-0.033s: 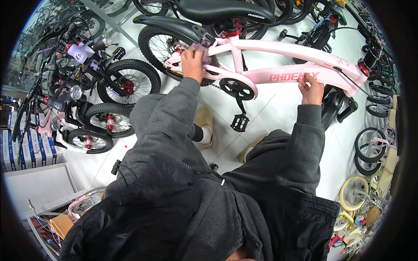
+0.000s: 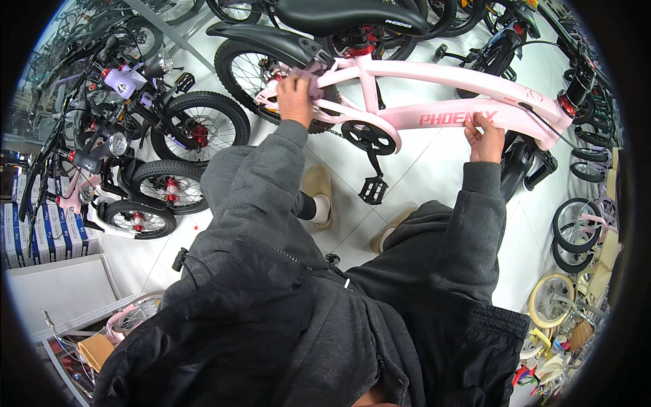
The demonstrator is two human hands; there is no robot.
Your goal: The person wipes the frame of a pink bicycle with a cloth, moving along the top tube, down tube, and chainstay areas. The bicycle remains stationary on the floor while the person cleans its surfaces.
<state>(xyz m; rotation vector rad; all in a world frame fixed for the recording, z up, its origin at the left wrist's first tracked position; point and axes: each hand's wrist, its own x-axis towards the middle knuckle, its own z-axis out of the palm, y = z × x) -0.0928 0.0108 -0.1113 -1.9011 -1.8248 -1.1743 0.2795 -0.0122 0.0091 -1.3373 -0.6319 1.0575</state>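
A pink bicycle frame [image 2: 407, 115] stands crosswise before me, with a black saddle [image 2: 349, 17] above it and a black crank [image 2: 368, 138] below. At the frame's rear, by the back wheel [image 2: 244, 81], my left hand [image 2: 296, 98] is closed on a crumpled purple-grey cloth [image 2: 316, 83], pressing it to the pink tubes. Part of the cloth is hidden under the fingers. My right hand [image 2: 485, 141] holds the lower edge of the thick lower tube near its front end, its fingertips on the lettering.
Several small bicycles crowd the left, one with a black front tire [image 2: 200, 125]. Blue and white boxes [image 2: 51, 230] are stacked beside a white box [image 2: 64, 288]. More bicycles line the back and right, among them a cream wheel [image 2: 550, 300]. A pedal [image 2: 372, 190] hangs above the white tiled floor.
My left hand has shifted slightly left and down with the cloth. The right hand has stayed at the lower tube.
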